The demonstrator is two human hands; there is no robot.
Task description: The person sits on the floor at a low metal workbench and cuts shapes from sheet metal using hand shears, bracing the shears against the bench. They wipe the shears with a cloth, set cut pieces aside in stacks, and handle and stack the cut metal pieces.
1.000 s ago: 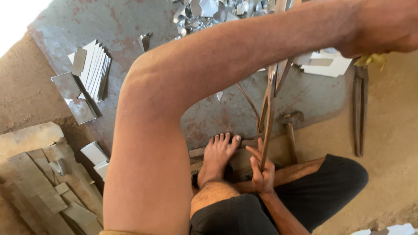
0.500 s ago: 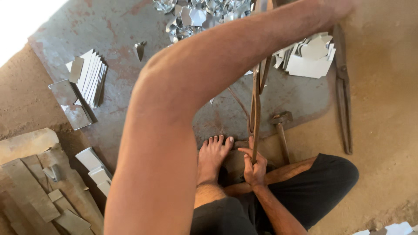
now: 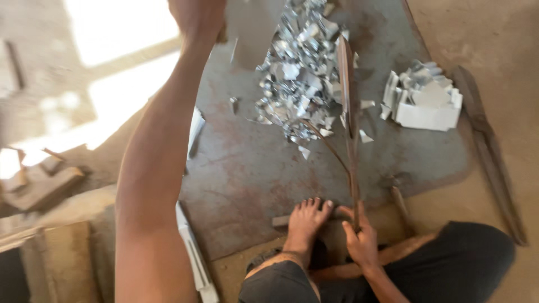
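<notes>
At six o'clock the person sits on the ground in dark trousers, a bare foot [image 3: 306, 224] planted on the near edge of a large grey, rust-stained metal sheet [image 3: 247, 174]. Just right of the foot, the right hand [image 3: 362, 241] is closed around the lower handle of long rusty metal shears [image 3: 351, 129], which stand up from the hand toward twelve o'clock. The left arm runs up from seven o'clock; the left hand [image 3: 196, 17] at eleven o'clock is clenched on a flat grey piece of sheet metal [image 3: 252, 28], held above the sheet near the top edge. At twelve o'clock, beside the shear blades, lies a heap of shiny silver metal offcuts [image 3: 297, 78]. At two o'clock sits a stack of pale cut metal pieces [image 3: 426, 104]. A long dark metal tool [image 3: 488, 157] lies on the sandy ground at three o'clock.
</notes>
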